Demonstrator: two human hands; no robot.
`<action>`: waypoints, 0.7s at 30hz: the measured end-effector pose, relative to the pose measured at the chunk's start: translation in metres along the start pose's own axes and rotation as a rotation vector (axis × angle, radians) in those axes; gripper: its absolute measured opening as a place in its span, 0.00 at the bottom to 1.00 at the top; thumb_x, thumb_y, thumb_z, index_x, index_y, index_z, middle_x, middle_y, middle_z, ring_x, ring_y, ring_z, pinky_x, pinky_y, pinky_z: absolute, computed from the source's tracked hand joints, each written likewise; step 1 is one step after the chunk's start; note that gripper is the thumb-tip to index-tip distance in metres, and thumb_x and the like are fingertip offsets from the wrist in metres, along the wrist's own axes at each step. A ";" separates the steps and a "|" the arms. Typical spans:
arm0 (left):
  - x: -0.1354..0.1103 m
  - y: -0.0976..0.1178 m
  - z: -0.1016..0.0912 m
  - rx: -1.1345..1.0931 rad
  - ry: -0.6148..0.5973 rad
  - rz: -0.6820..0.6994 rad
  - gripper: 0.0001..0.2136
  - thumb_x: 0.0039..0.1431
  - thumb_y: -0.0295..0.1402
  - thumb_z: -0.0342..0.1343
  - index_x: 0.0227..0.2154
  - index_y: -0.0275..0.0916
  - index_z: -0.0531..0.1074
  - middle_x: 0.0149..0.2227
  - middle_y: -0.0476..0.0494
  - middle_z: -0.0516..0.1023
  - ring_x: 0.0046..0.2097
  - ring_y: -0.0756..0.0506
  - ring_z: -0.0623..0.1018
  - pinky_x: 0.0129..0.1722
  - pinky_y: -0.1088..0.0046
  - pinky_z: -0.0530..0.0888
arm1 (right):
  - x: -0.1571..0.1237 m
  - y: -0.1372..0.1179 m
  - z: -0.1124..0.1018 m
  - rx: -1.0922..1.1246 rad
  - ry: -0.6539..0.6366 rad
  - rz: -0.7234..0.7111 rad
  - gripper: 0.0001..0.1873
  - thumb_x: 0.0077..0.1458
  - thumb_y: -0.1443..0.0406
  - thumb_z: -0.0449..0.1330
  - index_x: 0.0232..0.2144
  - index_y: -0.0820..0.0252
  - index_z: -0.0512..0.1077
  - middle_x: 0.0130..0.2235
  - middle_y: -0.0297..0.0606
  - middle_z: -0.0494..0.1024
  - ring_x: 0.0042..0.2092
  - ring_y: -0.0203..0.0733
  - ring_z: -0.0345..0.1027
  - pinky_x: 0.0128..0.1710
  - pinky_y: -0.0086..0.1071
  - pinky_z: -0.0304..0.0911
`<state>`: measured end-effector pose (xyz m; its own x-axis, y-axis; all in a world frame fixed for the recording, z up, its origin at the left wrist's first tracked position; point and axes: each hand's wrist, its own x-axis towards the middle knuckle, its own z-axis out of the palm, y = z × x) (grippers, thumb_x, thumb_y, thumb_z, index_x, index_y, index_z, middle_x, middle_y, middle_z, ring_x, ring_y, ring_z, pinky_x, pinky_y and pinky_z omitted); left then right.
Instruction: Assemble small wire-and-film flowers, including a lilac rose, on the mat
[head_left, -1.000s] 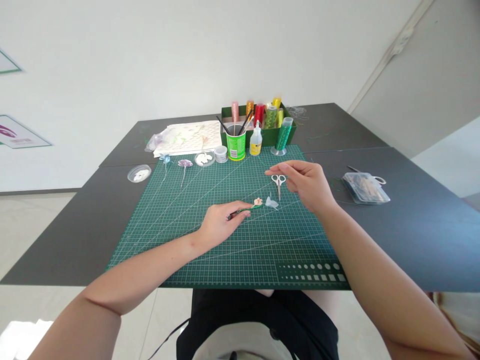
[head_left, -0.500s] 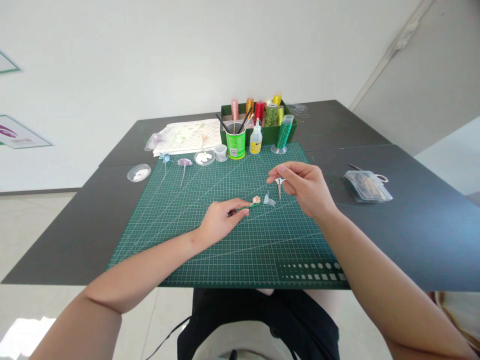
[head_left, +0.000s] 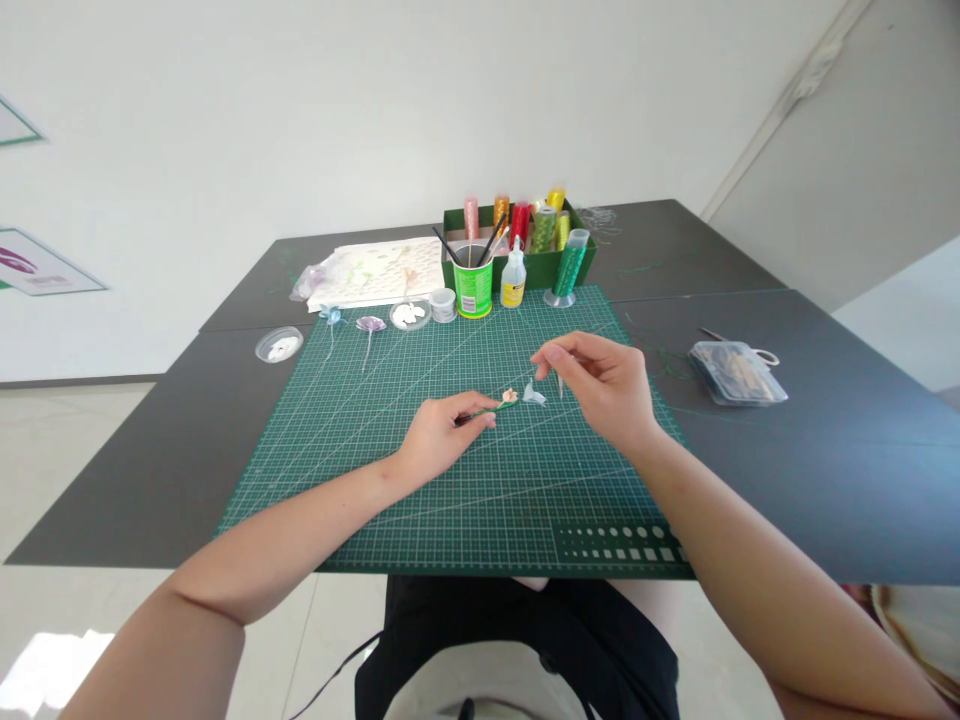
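Observation:
My left hand [head_left: 444,432] pinches the green stem of a small peach artificial flower [head_left: 509,396], with its bloom pointing right. Just beyond that bloom is a pale blue flower [head_left: 534,394]; whether it is joined to the stem I cannot tell. My right hand [head_left: 600,385] is closed above and to the right of the blue flower, thumb and fingertips pressed together. Whatever they hold is too thin to make out. A pair of small scissors [head_left: 560,386] lies partly hidden behind the right hand. Beneath everything is a green cutting mat [head_left: 420,520].
Behind the mat stand a green can with brushes [head_left: 473,290], a glue bottle [head_left: 513,280], a green thread spool [head_left: 570,265] and a box of spools [head_left: 536,268]. Finished flowers [head_left: 370,324] and dishes of white pieces [head_left: 279,346] sit left. A clear plastic case [head_left: 739,373] lies right.
My right hand has come down slightly toward the blue flower. The peach flower and the blue one have shifted a little left and away from me. The left hand keeps its pinch.

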<state>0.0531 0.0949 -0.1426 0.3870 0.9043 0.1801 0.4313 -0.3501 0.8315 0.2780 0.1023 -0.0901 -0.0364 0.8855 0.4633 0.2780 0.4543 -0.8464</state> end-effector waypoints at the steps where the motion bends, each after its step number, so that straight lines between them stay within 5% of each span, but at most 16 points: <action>1: 0.000 0.000 0.000 0.009 0.001 0.000 0.08 0.65 0.33 0.61 0.44 0.42 0.81 0.35 0.49 0.85 0.31 0.48 0.80 0.31 0.73 0.70 | 0.000 0.001 0.000 -0.015 0.012 0.004 0.12 0.63 0.62 0.61 0.30 0.59 0.80 0.25 0.34 0.78 0.22 0.32 0.60 0.21 0.28 0.54; 8: -0.001 0.002 0.001 0.012 0.005 -0.006 0.08 0.65 0.33 0.60 0.45 0.43 0.81 0.35 0.49 0.86 0.33 0.47 0.81 0.31 0.73 0.71 | 0.000 0.002 0.002 -0.074 -0.025 0.043 0.13 0.63 0.61 0.59 0.30 0.60 0.78 0.23 0.31 0.72 0.19 0.29 0.54 0.18 0.28 0.46; 21: -0.001 0.005 -0.001 0.008 0.009 0.003 0.09 0.66 0.34 0.59 0.46 0.44 0.82 0.34 0.50 0.86 0.31 0.48 0.80 0.31 0.73 0.71 | 0.003 0.014 0.000 -0.219 -0.013 0.012 0.12 0.64 0.62 0.58 0.31 0.60 0.77 0.22 0.29 0.69 0.20 0.30 0.54 0.21 0.29 0.48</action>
<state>0.0544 0.0927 -0.1386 0.3810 0.9054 0.1876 0.4368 -0.3551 0.8265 0.2820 0.1114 -0.1008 -0.0435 0.8924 0.4491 0.4802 0.4128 -0.7739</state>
